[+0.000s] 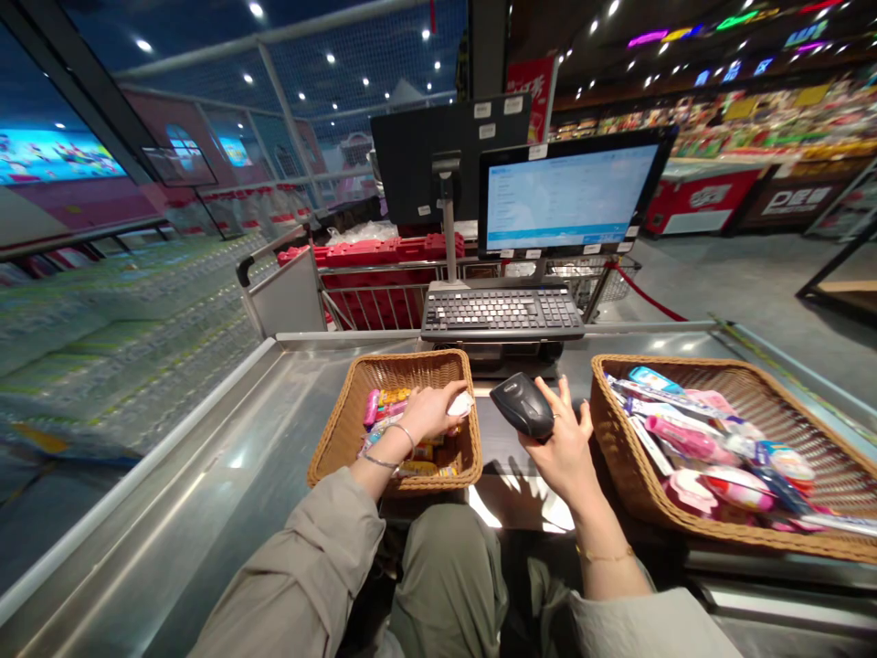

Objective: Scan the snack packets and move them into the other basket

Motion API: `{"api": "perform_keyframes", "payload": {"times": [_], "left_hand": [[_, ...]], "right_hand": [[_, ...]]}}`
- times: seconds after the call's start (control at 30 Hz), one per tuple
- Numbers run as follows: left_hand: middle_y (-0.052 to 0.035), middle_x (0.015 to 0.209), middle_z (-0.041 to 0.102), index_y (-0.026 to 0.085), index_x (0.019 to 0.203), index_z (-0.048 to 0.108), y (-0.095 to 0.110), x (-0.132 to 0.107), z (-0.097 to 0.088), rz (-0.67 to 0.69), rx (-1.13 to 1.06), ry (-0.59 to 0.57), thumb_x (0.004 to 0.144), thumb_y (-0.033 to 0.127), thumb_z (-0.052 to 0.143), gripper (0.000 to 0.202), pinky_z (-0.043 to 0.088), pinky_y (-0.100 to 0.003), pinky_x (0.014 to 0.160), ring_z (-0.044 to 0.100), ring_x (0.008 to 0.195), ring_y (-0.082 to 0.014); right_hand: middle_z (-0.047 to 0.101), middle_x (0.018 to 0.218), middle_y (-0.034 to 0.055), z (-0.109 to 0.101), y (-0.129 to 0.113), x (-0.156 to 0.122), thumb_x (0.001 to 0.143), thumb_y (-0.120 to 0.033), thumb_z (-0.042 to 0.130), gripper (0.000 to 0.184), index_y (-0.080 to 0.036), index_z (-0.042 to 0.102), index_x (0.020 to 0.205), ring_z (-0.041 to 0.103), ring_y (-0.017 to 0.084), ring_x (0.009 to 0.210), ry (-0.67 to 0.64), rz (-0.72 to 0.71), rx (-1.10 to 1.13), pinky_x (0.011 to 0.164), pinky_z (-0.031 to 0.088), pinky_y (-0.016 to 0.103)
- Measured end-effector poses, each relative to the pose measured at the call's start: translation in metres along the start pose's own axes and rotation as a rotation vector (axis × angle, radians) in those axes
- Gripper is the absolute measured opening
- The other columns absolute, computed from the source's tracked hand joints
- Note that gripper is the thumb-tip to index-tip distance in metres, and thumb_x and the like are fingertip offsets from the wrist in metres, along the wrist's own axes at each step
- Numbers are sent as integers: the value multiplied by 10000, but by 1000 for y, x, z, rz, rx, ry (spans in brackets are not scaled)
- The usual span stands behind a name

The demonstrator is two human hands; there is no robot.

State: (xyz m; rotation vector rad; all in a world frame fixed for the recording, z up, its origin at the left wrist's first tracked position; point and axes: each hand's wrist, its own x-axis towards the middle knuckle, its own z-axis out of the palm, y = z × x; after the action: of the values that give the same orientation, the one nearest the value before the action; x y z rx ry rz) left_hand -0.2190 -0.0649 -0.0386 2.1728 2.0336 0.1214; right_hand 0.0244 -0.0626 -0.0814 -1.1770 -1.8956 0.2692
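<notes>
**Left hand point(428, 411) over one basket, right hand point(565, 448) holding a scanner**

A steel checkout counter point(157, 457) fills the view, with a raised lip along its left side and shrink-wrapped bottled water point(116, 338) stacked beyond it. Ahead of both hands stand a monitor point(568, 196) and a keyboard point(503, 313), with a shopping cart point(384, 292) behind them.

Under the left hand sits the left wicker basket point(335, 448), holding small pink and yellow packets. To the right of the right hand, the right wicker basket point(685, 375) is heaped with pink and blue packaged goods, its rim just beside that hand. A narrow strip of counter separates the baskets, while wide bare steel lies left of the left basket.

The left hand grips narrowly on a small white packet point(461, 403), just above the basket's contents. The right hand holds a black barcode scanner point(524, 405) against its fingers, with the fingers spread wide.
</notes>
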Motion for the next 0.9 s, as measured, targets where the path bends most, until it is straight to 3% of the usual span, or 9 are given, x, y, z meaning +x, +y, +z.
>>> {"api": "perform_keyframes", "payload": {"times": [0.1, 0.2, 0.33, 0.43, 0.53, 0.63, 0.77, 0.9], "left_hand": [[-41, 1048, 763, 333, 1306, 541, -3, 0, 2, -6, -28, -20, 847, 456, 684, 497, 515, -333, 811, 726, 959, -270], [-56, 1021, 759, 279, 1247, 521, -8, 1, 3, -46, -52, 13, 858, 449, 672, 450, 513, -321, 754, 731, 938, -279], [-67, 1105, 736, 263, 1292, 452, -11, 0, 2, -124, -165, 171, 856, 364, 700, 511, 506, -329, 784, 721, 978, -274], [-28, 1157, 716, 318, 1296, 484, -6, -2, 1, -74, -255, 298, 865, 336, 704, 484, 493, -307, 807, 700, 1025, -240], [-8, 1017, 725, 307, 1159, 575, 2, -2, -1, -113, -267, 383, 863, 421, 707, 343, 478, -292, 759, 693, 932, -222], [1, 897, 709, 274, 1040, 582, 8, -1, -2, -208, -300, 451, 824, 493, 732, 342, 455, -279, 714, 678, 866, -218], [19, 841, 690, 256, 1013, 541, 13, 0, 5, -271, -419, 453, 808, 527, 735, 391, 432, -268, 664, 666, 768, -197], [9, 851, 690, 260, 1127, 550, 10, 1, 17, -177, -484, 404, 909, 458, 635, 307, 476, -292, 731, 671, 790, -193]], "right_hand": [[560, 1461, 108, 0, 0, 0, 805, -265, 568, 359, -227, 641, 1154, 246, 369, 1515, -5, 4, 0, 1163, 133, 739], [563, 1459, 105, 0, 1, -1, 808, -268, 568, 353, -228, 639, 1152, 253, 372, 1512, 5, 0, 0, 1161, 138, 739], [567, 1454, 107, 1, 2, -1, 802, -265, 574, 348, -229, 646, 1140, 252, 369, 1513, 15, -6, -9, 1159, 143, 738], [565, 1456, 108, 1, 1, -1, 798, -261, 576, 349, -226, 649, 1138, 250, 366, 1515, 15, -5, -10, 1163, 138, 735], [567, 1456, 105, 0, 1, -1, 803, -263, 570, 354, -229, 643, 1148, 253, 364, 1514, 13, -1, -9, 1165, 138, 730], [561, 1461, 104, -1, 2, -1, 805, -268, 571, 379, -234, 629, 1177, 247, 366, 1515, 5, 4, -8, 1164, 135, 732], [555, 1467, 101, 0, 3, -1, 806, -276, 578, 405, -239, 610, 1208, 247, 375, 1514, -8, 12, -8, 1155, 131, 749], [555, 1467, 103, 0, 3, -2, 808, -275, 572, 413, -239, 609, 1218, 249, 368, 1515, -2, 1, -18, 1160, 137, 740]]}}
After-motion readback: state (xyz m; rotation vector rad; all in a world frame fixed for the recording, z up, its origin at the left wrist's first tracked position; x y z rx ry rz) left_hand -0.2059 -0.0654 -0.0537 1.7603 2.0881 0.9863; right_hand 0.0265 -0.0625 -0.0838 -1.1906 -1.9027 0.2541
